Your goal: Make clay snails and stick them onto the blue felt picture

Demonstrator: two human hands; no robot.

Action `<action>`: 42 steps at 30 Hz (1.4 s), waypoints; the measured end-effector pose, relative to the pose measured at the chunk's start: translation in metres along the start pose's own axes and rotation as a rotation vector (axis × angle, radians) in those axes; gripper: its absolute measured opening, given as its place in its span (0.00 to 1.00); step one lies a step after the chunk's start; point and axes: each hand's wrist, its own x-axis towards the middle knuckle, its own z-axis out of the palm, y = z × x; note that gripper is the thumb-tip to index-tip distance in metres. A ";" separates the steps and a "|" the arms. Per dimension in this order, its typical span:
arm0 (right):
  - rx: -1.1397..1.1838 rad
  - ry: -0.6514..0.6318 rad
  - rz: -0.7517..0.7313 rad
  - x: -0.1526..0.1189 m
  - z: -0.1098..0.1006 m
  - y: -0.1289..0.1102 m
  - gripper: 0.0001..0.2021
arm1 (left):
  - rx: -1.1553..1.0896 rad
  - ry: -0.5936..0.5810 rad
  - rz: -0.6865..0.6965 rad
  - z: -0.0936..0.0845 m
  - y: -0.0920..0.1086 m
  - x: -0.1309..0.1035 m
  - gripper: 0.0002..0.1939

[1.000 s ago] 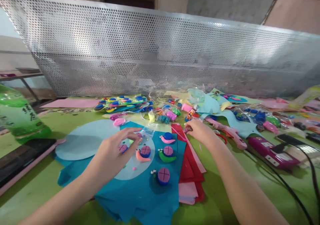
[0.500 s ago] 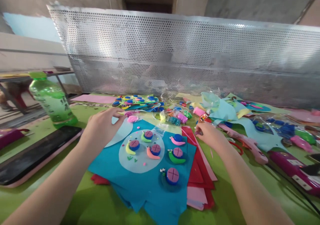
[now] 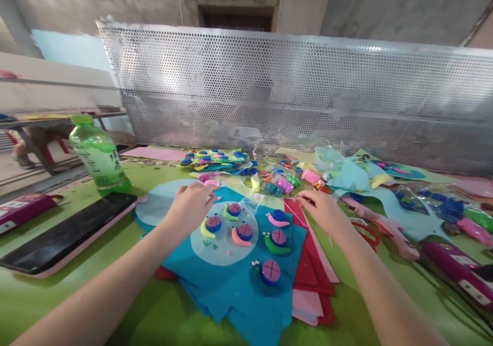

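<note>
My left hand (image 3: 192, 203) hovers over the upper left rim of a pale blue felt circle (image 3: 200, 248), its fingertips bent together; what they hold, if anything, is hidden. On this circle sit three clay snails with purple-topped shells: a yellow one (image 3: 208, 228), a green one (image 3: 232, 211) and an orange one (image 3: 242, 234). Three more lie to the right on teal felt (image 3: 231, 294): a pink snail (image 3: 278, 218), a green-bodied snail (image 3: 276, 242) and a dark blue snail (image 3: 269, 272). Beside the red felt (image 3: 304, 266), my right hand (image 3: 318, 205) is pinched closed, its contents unclear.
A green bottle (image 3: 100, 156) and a phone (image 3: 69, 233) stand and lie at left. Bagged clay (image 3: 285, 184) and a pile of snail pieces (image 3: 215, 158) lie behind. A pink glue gun (image 3: 385, 228) and purple power strip (image 3: 458, 274) lie at right. A perforated metal panel (image 3: 262, 84) rises behind.
My left hand has moved right and down over the circle's upper left rim, uncovering another pale blue circle at left. My right hand stays by the red felt. The camera view has tilted up slightly.
</note>
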 end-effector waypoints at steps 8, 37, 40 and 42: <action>0.053 0.062 0.048 0.002 0.008 0.008 0.15 | -0.016 -0.055 0.064 0.029 -0.020 0.012 0.18; 0.463 -0.090 0.058 -0.002 0.006 -0.014 0.19 | -0.097 0.016 0.037 0.046 -0.027 0.025 0.10; 0.459 -0.117 0.088 -0.003 0.004 -0.015 0.20 | -0.098 0.046 0.037 0.052 -0.029 0.025 0.10; 0.482 -0.135 0.104 -0.003 0.004 -0.016 0.19 | -0.090 0.069 0.041 0.054 -0.030 0.024 0.10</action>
